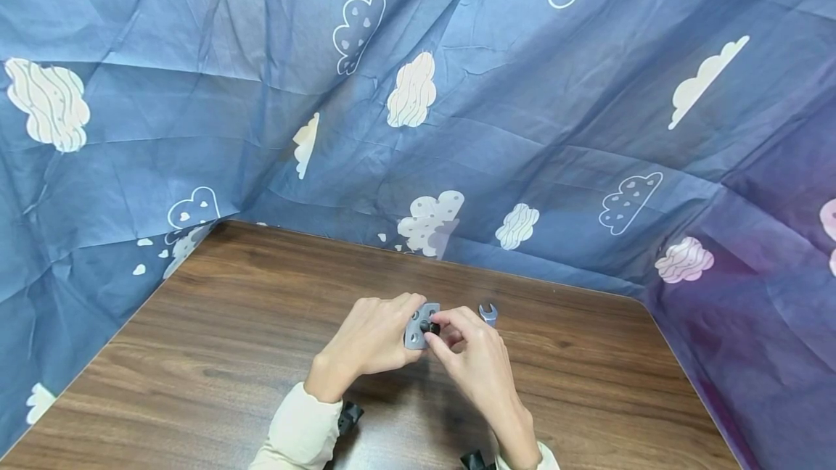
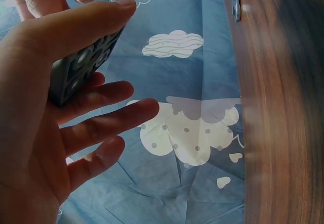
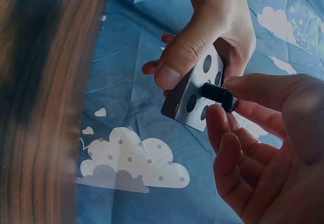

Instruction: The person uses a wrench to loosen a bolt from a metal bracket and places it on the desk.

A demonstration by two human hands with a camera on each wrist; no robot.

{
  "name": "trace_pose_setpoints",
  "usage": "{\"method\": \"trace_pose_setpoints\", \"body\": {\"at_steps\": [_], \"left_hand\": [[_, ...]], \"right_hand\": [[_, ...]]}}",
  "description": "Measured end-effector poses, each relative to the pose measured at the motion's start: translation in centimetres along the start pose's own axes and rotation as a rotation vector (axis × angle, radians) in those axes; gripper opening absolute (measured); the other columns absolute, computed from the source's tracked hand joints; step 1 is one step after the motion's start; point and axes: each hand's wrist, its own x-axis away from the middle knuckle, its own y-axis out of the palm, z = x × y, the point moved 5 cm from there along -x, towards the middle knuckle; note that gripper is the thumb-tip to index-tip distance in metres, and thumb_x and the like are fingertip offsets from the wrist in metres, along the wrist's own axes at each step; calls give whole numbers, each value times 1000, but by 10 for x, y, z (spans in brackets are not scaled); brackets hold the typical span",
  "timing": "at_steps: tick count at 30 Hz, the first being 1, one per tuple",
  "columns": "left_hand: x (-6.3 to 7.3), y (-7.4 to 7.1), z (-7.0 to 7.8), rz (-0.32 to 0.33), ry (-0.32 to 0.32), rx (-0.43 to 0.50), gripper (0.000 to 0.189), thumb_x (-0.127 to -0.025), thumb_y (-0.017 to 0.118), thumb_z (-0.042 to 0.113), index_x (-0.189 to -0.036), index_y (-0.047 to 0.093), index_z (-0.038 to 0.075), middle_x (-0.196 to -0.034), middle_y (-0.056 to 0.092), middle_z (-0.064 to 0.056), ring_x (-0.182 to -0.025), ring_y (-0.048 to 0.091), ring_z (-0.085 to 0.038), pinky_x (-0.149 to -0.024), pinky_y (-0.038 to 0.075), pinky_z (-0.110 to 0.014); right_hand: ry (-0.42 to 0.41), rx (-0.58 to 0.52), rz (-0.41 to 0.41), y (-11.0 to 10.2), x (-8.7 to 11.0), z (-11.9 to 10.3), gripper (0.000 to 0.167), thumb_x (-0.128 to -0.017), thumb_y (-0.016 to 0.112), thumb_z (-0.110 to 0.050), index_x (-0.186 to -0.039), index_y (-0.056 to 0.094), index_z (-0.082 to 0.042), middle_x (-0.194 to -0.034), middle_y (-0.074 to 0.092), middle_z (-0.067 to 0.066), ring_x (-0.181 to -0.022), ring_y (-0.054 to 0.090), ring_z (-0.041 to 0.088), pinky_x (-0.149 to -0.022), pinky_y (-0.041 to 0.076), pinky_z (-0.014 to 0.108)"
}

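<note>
My left hand (image 1: 374, 334) grips a small grey metal block (image 1: 411, 341) by its edges, above the table. In the right wrist view several round holes show in the block's flat face (image 3: 183, 106), with the left thumb along one edge. My right hand (image 1: 482, 355) pinches a black bolt (image 3: 214, 93) by its head between thumb and fingertip. The bolt's threaded end points at the hole in the middle of the block, right at its face. From the left wrist view, the block (image 2: 83, 64) sits between thumb and palm, the other fingers spread; the bolt is hidden there.
An open-ended wrench (image 1: 488, 315) lies on the wooden table (image 1: 261, 296) just beyond my right hand, partly hidden by it. Blue cloth (image 1: 496, 129) with cloud prints hangs around the table's back and sides.
</note>
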Motion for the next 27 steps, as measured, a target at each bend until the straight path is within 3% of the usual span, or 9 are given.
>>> {"method": "trace_pose_setpoints", "body": {"at_steps": [15,27], "left_hand": [[1,0,0,1,5,-11,47,-68,79,43,-103,56,22,-81,61,12,-52,46,-8,-45,39,-26],[0,0,0,-8,2,-4,48,-69,79,47,-103,57,23,-83,63,12,-53,48,-9,-46,39,-27]], "right_hand": [[-76,17,12,0,2,-4,27,-74,82,-3,-96,74,-17,-92,67,-9,-68,62,-2,-59,50,19],[-99,29,-1,0,2,-5,31,-73,82,0,-97,74,-17,-95,66,-9,-70,66,2,-62,52,21]]}}
